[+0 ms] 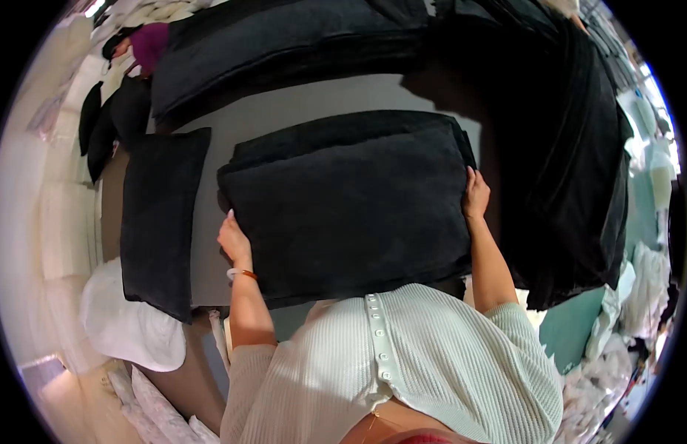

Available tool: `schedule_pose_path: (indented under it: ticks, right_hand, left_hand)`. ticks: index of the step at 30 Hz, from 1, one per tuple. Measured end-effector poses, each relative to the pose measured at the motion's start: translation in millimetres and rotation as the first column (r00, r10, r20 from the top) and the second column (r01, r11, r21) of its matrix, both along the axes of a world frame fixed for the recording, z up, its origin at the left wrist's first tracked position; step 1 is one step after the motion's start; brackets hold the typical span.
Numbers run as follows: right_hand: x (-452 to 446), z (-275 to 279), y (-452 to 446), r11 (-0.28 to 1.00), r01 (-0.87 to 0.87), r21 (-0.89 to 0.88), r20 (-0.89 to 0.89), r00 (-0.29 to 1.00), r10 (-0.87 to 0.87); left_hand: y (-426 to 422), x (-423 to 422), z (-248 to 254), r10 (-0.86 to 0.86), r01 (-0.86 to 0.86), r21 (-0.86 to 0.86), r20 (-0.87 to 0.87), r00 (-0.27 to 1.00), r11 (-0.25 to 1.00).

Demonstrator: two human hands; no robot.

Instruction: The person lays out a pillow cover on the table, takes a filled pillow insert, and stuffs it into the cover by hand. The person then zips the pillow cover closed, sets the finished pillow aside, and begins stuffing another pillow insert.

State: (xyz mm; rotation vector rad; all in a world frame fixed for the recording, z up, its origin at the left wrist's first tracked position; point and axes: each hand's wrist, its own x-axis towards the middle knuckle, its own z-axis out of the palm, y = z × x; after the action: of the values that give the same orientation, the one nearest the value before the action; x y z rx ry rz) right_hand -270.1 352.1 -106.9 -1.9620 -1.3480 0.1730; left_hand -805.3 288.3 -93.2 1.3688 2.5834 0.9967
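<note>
A rectangular piece of folded black plush cloth lies on the grey table in front of my body. A second dark layer shows beneath its far edge. My left hand holds its left side, thumb pointing up along the edge and the other fingers partly hidden. At the right side, my right hand grips the edge with fingertips near the far corner. Left of my left hand rests a flat black cushion-like piece, apart from the cloth.
Along the far side of the grey table lies a long black fabric pile. A big black fabric heap drapes at the right. A person in a purple top is at the far left. White fabric hangs lower left.
</note>
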Motion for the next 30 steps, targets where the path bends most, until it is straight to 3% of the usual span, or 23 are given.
schedule_pose_path:
  ticks: [4,6,7,8,9,11,12,13,14,15,16,17,19,20,24,26,27,29,30]
  right_hand:
    - [9.9,13.5,2.9,0.996,-0.031,-0.085,-0.001,1.0,0.031]
    - [37.9,47.2,13.5,0.917,-0.178,-0.357,0.069,0.974,0.216]
    - [34.1,97.6,12.0,0.895,-0.275,-0.351,-0.024,0.958,0.286]
    - [26.5,143.5,12.5,0.901,-0.377,-0.214,-0.043,0.925,0.377]
    - [14.4,183.2,9.5,0.9,-0.433,-0.048,0.287,0.858,0.427]
    - [-27.5,247.9,6.0,0.827,-0.505,0.249,0.534,0.784,0.318]
    - [-46.5,231.8,-0.2,0.819,-0.518,0.246,0.528,0.78,0.335]
    - [-62.6,197.4,-8.1,0.798,-0.543,0.261,0.25,0.837,0.487]
    - [-72.8,157.3,-15.9,0.788,-0.598,0.148,0.231,0.796,0.56]
    - [-82.8,117.4,-23.6,0.763,-0.645,0.033,0.203,0.752,0.627]
    - [-90.3,86.4,-34.3,0.747,-0.631,-0.209,0.434,0.625,0.649]
    - [-88.1,69.9,-39.1,0.752,-0.649,-0.112,0.397,0.665,0.633]
    - [-80.7,64.8,-51.5,0.748,-0.663,-0.028,0.295,0.709,0.64]
    - [-89.8,68.6,-26.5,0.728,-0.684,0.041,0.26,0.711,0.653]
    - [-68.1,67.8,-44.4,0.712,-0.702,0.0,0.258,0.688,0.679]
    - [-57.6,86.7,-49.5,0.704,-0.71,0.01,0.243,0.685,0.687]
    - [-48.0,94.1,-53.4,0.738,-0.674,0.004,0.256,0.715,0.651]
    - [-8.6,64.2,-59.8,0.901,-0.433,-0.007,-0.058,0.9,0.432]
    - [6.5,57.2,-71.0,0.935,-0.353,-0.025,-0.342,0.882,0.324]
  left_hand:
    - [-9.4,-2.4,30.6,0.01,-0.006,-0.075,0.05,0.999,0.997]
    - [-4.7,-4.9,78.0,-0.093,0.052,-0.46,-0.067,0.993,0.887]
    - [-3.6,-7.3,99.8,-0.144,0.102,-0.318,-0.114,0.983,0.943]
    - [-4.0,-11.9,125.6,-0.193,0.162,-0.176,-0.175,0.965,0.971]
    - [-0.8,-3.5,159.0,-0.196,0.213,0.03,-0.283,0.939,0.977]
    - [1.6,41.7,221.1,-0.141,0.299,0.328,-0.429,0.892,0.896]
    - [-1.9,67.9,236.4,-0.097,0.32,0.428,-0.466,0.88,0.845]
    - [-7.0,84.9,214.7,-0.264,0.411,0.363,-0.391,0.882,0.836]
    - [-10.4,98.2,169.0,-0.387,0.417,-0.028,-0.432,0.815,0.909]
    - [-13.7,111.6,123.6,-0.56,0.403,-0.406,-0.43,0.708,0.82]
    - [-29.6,109.9,63.8,-0.536,0.522,-0.122,-0.23,0.812,0.844]
    - [-35.9,113.7,57.2,-0.497,0.501,-0.044,-0.224,0.838,0.864]
    - [-40.5,116.5,59.2,-0.497,0.499,-0.03,-0.168,0.852,0.866]
    - [-19.2,108.0,65.0,-0.478,0.493,0.011,-0.232,0.847,0.87]
    - [-44.0,110.9,82.8,-0.507,0.51,-0.017,-0.15,0.849,0.86]
    - [-50.5,106.0,92.6,-0.424,0.422,-0.053,-0.201,0.883,0.905]
    - [-56.5,98.4,101.3,-0.318,0.311,-0.077,-0.128,0.939,0.947]
    - [-77.4,73.3,95.2,-0.07,0.085,-0.193,0.085,0.994,0.977]
    - [-90.3,66.3,86.7,0.039,-0.002,-0.262,0.133,0.99,0.965]
